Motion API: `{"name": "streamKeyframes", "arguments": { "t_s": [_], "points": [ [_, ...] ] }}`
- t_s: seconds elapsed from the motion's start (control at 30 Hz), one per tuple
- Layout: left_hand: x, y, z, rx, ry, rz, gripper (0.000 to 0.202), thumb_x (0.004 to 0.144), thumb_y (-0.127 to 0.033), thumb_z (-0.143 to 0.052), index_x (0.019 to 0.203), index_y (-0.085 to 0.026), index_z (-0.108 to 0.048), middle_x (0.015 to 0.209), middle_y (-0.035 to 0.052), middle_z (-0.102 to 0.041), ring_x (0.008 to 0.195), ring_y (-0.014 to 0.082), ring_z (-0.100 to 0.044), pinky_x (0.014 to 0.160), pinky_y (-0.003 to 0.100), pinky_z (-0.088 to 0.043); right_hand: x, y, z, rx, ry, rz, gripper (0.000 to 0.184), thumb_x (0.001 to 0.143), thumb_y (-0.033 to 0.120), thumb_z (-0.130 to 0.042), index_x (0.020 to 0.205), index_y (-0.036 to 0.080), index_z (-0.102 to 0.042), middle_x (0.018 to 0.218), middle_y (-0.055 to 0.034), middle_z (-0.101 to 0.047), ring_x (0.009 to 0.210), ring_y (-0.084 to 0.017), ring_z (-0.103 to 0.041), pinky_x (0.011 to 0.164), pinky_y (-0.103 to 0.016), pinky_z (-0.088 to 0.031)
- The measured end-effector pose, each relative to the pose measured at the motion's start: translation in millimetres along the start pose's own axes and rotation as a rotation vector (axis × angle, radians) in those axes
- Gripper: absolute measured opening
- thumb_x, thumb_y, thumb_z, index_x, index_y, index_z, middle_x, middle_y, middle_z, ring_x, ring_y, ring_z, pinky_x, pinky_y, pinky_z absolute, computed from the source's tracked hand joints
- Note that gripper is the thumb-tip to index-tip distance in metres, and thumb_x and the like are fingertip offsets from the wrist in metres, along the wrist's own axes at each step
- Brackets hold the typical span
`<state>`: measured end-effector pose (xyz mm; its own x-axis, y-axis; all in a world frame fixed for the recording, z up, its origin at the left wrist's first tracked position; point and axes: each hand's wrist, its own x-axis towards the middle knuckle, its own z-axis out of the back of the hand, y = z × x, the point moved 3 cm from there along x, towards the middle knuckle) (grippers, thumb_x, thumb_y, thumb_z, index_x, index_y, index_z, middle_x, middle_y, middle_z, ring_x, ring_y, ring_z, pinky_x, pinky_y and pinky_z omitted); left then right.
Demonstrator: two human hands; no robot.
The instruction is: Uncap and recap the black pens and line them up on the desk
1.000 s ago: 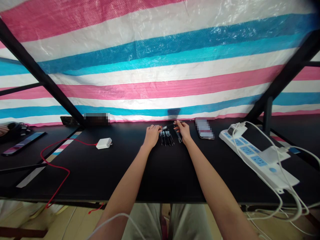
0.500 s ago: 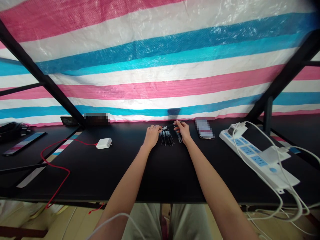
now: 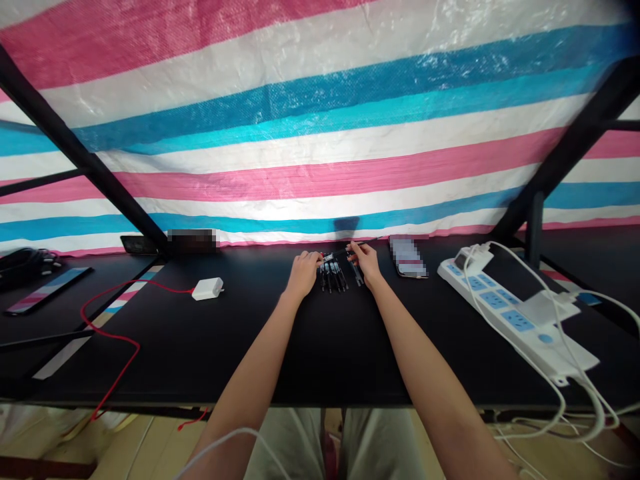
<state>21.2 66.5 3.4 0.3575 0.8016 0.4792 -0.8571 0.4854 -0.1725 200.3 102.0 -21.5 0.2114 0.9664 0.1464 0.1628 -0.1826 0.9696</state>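
Observation:
My left hand (image 3: 303, 273) is closed, its fingertips pinching one end of a slim dark pen (image 3: 340, 255) with a light printed part. My right hand (image 3: 367, 263) pinches the same pen farther along, and a thin dark end sticks out beyond those fingers to the upper right. Right below it, several similar black pens (image 3: 333, 277) with pale markings lie side by side on the black table (image 3: 345, 360). Beside my right fingers rest more slim dark pieces (image 3: 357, 275), partly hidden by the hand.
A phone (image 3: 409, 257) lies right of my hands, with a white power strip (image 3: 515, 320) and looping white cables farther right. At left are a white charger (image 3: 207, 289) with a red cable (image 3: 136, 343) and another phone (image 3: 49, 291). Striped sheeting (image 3: 320, 180) hangs behind, between black frame bars (image 3: 120, 190).
Both hands keep almost the same place and grip on the pen. A small red spot now shows by my left fingertips. The view has shifted very slightly.

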Motion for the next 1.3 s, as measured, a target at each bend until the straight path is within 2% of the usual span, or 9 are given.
{"name": "streamKeyframes", "arguments": {
  "t_s": [0.6,0.93,1.07,1.2,1.3],
  "points": [
    [-0.3,1.3,0.0,0.0,0.004,0.022,0.015,0.088,-0.02,-0.04,0.092,-0.018,-0.054,0.093,0.0048,-0.062,0.086,0.0194,-0.049,0.073,0.031,-0.034,-3.3,5.3,-1.8,0.02,0.068,0.012,0.039,0.067,0.052,-0.059,0.075,0.015,-0.063,0.088,-0.0071,-0.066,0.051,-0.007,-0.054,0.04,-0.017,-0.032],
    [1.5,-2.6,0.8,-0.023,0.03,0.0,0.016,0.087,-0.019,-0.039,0.092,-0.018,-0.054,0.091,0.0056,-0.061,0.085,0.0189,-0.05,0.074,0.031,-0.035,-1.4,3.5,0.2,-0.005,0.028,0.021,0.039,0.067,0.052,-0.058,0.075,0.015,-0.064,0.085,-0.0072,-0.066,0.05,-0.007,-0.054,0.04,-0.018,-0.032],
    [1.0,-4.1,0.8,-0.055,0.027,-0.008,0.016,0.087,-0.016,-0.039,0.092,-0.018,-0.054,0.092,0.0052,-0.061,0.086,0.0181,-0.05,0.077,0.031,-0.036,-1.6,2.9,-2.5,-0.067,0.086,0.044,0.039,0.068,0.052,-0.058,0.077,0.015,-0.065,0.078,-0.0057,-0.065,0.051,-0.008,-0.054,0.04,-0.018,-0.031],
    [1.4,-2.2,0.9,-0.11,-0.031,0.033,0.015,0.086,-0.018,-0.04,0.09,-0.019,-0.055,0.089,0.0044,-0.061,0.084,0.0181,-0.05,0.075,0.03,-0.038,-3.2,3.4,-8.1,-0.105,0.161,0.065,0.041,0.069,0.052,-0.056,0.089,0.017,-0.063,0.082,-0.0046,-0.064,0.053,-0.009,-0.056,0.04,-0.018,-0.032],
    [2.7,4.0,1.7,-0.21,-0.122,0.126,0.015,0.086,-0.019,-0.039,0.091,-0.019,-0.053,0.081,0.0033,-0.061,0.083,0.0177,-0.05,0.073,0.029,-0.039,-7.9,8.2,-9.8,-0.234,0.144,0.108,0.044,0.076,0.054,-0.046,0.1,0.02,-0.059,0.085,-0.0033,-0.064,0.053,-0.01,-0.056,0.043,-0.02,-0.034]
  ]
}}
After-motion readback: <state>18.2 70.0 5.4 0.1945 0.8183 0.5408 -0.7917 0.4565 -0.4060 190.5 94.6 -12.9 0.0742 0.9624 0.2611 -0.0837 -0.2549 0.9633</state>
